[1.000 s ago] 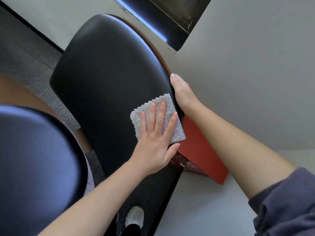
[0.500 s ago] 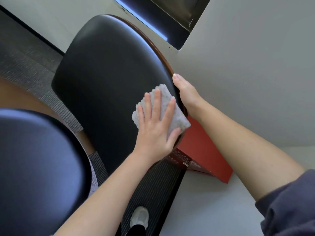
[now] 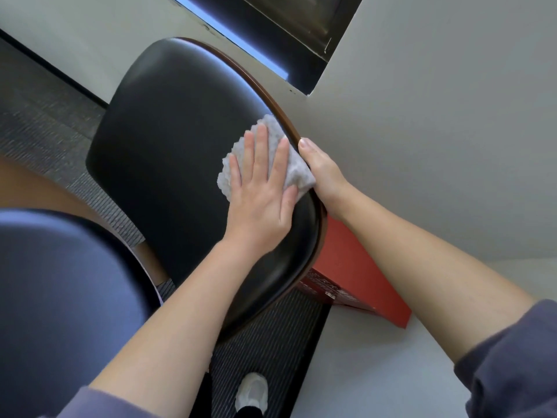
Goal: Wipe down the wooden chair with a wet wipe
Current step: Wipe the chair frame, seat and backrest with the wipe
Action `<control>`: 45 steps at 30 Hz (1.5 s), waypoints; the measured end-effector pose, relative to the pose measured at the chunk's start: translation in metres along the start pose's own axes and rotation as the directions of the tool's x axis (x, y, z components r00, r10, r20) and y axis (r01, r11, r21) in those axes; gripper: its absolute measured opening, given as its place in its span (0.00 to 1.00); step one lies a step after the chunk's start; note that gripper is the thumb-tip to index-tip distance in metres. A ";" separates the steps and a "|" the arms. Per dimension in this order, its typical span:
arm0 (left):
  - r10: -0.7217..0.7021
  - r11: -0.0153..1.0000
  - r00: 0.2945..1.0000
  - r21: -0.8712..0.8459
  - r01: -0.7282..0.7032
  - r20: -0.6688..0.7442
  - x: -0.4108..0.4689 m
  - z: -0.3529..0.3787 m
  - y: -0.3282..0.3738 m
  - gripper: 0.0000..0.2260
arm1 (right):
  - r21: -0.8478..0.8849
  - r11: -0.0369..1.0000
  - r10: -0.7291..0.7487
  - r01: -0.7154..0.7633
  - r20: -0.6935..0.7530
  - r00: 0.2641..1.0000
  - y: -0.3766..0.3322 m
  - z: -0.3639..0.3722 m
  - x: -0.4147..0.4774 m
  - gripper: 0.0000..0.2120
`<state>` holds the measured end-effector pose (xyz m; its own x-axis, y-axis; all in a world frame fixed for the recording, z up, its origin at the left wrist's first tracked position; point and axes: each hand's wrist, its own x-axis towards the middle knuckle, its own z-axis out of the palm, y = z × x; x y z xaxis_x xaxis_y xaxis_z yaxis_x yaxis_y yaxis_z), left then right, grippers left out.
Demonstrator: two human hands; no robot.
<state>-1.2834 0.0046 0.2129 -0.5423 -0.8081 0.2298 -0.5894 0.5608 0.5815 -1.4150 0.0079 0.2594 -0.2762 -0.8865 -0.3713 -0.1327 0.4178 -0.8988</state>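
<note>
As you pushed the wet wipe (image 3: pixel 272 128) up the chair's black padded backrest (image 3: pixel 168 140), it travelled from low on the right edge to a spot high on that edge. Its top corner ended against the wooden rim (image 3: pixel 322 230), beyond your right thumb; a second before, the whole wipe had sat below that thumb.

Your left hand (image 3: pixel 259 194) lay flat on the wipe, its fingers (image 3: pixel 256 152) straight and a little spread, so it pressed the cloth to the padding rather than gripping it. Your right hand (image 3: pixel 321 168) kept its place on the rim, with the thumb along the front edge and the other fingers gone behind, out of sight. I judged that a steadying grip.

For the task, that stroke covered a strip of padding beside the right edge. The centre and left of the backrest looked no different, so I could not tell whether they had been done. The wood itself was only grazed at one corner, and the stretch under your right hand could not be reached until you shifted that grip. A red box (image 3: pixel 355 276) stood just behind the backrest's lower right edge.
</note>
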 end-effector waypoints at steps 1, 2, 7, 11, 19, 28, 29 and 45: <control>-0.026 1.000 1.000 0.006 0.026 -0.009 0.008 -0.002 -0.002 0.28 | 0.008 1.000 0.003 -0.003 0.005 1.000 0.000 -0.001 -0.002 0.20; -0.042 0.999 0.999 0.015 0.042 -0.013 0.012 -0.004 -0.002 0.28 | 0.014 1.000 0.021 -0.020 -0.006 1.000 -0.001 -0.001 -0.004 0.19; 0.095 0.989 0.993 0.111 -0.102 0.065 0.003 -0.011 -0.002 0.27 | 0.091 0.994 0.063 -0.063 0.003 0.998 -0.002 0.000 -0.001 0.15; 0.109 0.977 0.990 0.172 -0.124 0.092 0.028 -0.021 -0.022 0.28 | 0.094 0.994 0.063 -0.064 0.017 0.998 -0.003 -0.001 0.001 0.17; -0.024 0.986 1.000 0.167 0.021 0.015 0.083 -0.042 -0.090 0.28 | -0.222 0.975 -0.030 0.031 0.010 1.000 -0.027 0.010 0.030 0.17; -0.317 0.946 0.941 0.032 0.323 -0.117 0.083 -0.036 -0.147 0.32 | -0.592 0.772 -0.216 0.232 0.099 0.971 -0.030 0.015 0.038 0.35; -0.329 0.943 0.936 0.013 0.333 -0.125 0.083 -0.035 -0.151 0.32 | -0.592 0.772 -0.218 0.234 0.099 0.971 -0.030 0.015 0.038 0.35; -0.714 0.677 0.685 -0.389 0.625 -0.141 0.080 -0.010 -0.127 0.29 | -0.558 0.803 -0.199 0.209 0.079 0.977 -0.031 0.015 0.032 0.33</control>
<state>-1.2458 -0.1330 0.1655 0.1336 -0.9799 -0.1480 -0.5053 -0.1958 0.8404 -1.4056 -0.0365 0.2717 -0.1680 -0.9647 -0.2025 -0.6956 0.2616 -0.6691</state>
